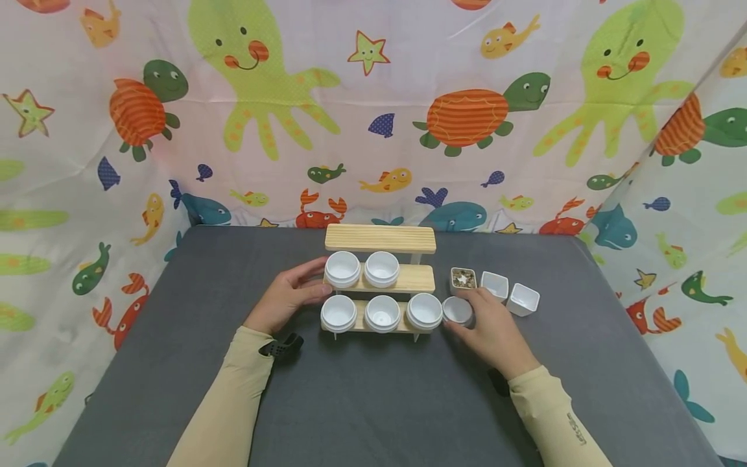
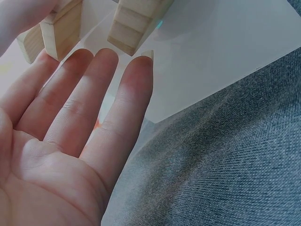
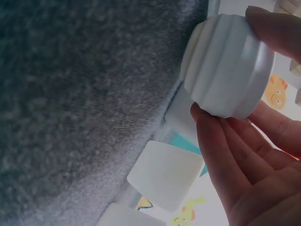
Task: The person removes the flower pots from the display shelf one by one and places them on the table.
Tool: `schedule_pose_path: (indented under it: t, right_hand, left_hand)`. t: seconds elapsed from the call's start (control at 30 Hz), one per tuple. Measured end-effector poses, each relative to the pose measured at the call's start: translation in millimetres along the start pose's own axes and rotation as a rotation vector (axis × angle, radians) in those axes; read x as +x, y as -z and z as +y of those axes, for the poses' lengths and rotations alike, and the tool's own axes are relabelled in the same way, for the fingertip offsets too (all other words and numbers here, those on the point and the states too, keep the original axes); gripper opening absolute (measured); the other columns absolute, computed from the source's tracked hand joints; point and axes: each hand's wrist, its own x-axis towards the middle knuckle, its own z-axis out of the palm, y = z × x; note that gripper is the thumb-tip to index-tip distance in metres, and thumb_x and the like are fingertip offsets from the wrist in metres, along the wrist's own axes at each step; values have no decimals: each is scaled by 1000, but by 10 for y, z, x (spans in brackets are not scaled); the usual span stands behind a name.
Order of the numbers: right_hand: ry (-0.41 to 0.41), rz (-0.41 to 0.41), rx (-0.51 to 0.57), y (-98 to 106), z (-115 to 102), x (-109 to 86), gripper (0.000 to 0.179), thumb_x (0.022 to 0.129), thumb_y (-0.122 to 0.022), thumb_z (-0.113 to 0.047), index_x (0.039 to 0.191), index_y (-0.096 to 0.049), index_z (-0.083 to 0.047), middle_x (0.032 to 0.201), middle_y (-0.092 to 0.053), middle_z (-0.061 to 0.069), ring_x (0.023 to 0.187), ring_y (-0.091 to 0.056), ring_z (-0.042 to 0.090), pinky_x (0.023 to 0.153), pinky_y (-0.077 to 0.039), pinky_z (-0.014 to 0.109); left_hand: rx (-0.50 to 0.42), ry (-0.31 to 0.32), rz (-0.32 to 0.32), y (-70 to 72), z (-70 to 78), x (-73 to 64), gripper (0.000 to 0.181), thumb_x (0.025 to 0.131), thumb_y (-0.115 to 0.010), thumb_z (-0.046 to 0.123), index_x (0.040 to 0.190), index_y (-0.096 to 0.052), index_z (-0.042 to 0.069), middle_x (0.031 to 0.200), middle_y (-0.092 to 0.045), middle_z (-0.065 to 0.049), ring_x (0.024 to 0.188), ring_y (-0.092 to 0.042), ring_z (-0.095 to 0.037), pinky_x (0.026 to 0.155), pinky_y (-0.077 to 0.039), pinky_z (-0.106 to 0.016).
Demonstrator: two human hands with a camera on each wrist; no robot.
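Note:
A three-step wooden rack [image 1: 380, 239] stands in the middle of the table. Small round white ramekins [image 1: 382, 314] sit on it, three on the lowest step and two on the middle one; the top step is bare. At the rack's left end, my left hand [image 1: 294, 289] has its fingers extended, thumb near the middle board. The left wrist view shows its fingertips at or close to the board ends [image 2: 136, 28]. My right hand [image 1: 487, 324] pinches another white ramekin [image 3: 230, 66] between thumb and fingers, just right of the lowest step.
Behind the right hand stand three square white cups: one [image 1: 463, 279] with brownish contents, and two [image 1: 495, 284] that look plain inside. A dark grey cloth [image 1: 373, 402] covers the table. A curtain [image 1: 373, 117] printed with sea animals hangs along the back and sides.

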Motion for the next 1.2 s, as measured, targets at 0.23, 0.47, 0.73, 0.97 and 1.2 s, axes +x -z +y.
schedule_pose_path:
  t: [0.23,0.47,0.73,0.97,1.2]
  right_hand:
    - [-4,6,-3,-29,43,-3,60,87,-92,-28,135,-69,-1,130,-71,18,116,-70,36,98,-58,57]
    - [-19,-15,-7,-31,53,11,63,88,-90,-33,138,-68,-2,133,-71,18,119,-70,36,100,-58,57]
    - [-15,-29,-19,6,36,24,67,87,-91,-34,141,-68,-3,133,-72,19,119,-70,38,100,-57,59]
    - [-17,-65,-32,177,-8,32,62,89,-88,-30,141,-67,-3,135,-71,20,121,-69,39,104,-57,61]
    - [13,-56,10,429,-287,129,57,96,-79,-23,146,-64,-3,138,-70,18,122,-71,38,102,-60,61]
  left_hand:
    - [-12,4,0,0,0,5,73,94,-87,34,160,-54,26,157,-61,-6,136,-69,-28,100,-64,-37]
    - [-9,0,-2,12,-14,10,74,95,-86,33,161,-53,26,158,-60,-8,136,-69,-29,101,-64,-37]
    - [-2,2,1,8,-17,2,75,95,-86,33,161,-53,25,158,-60,-8,136,-69,-29,101,-64,-38]
    - [-10,-4,-7,0,-20,39,75,94,-87,35,160,-54,25,157,-61,-7,138,-68,-29,102,-64,-41]
    - [-2,0,-4,7,3,21,75,94,-86,34,160,-53,25,159,-60,-7,138,-68,-30,104,-63,-42]
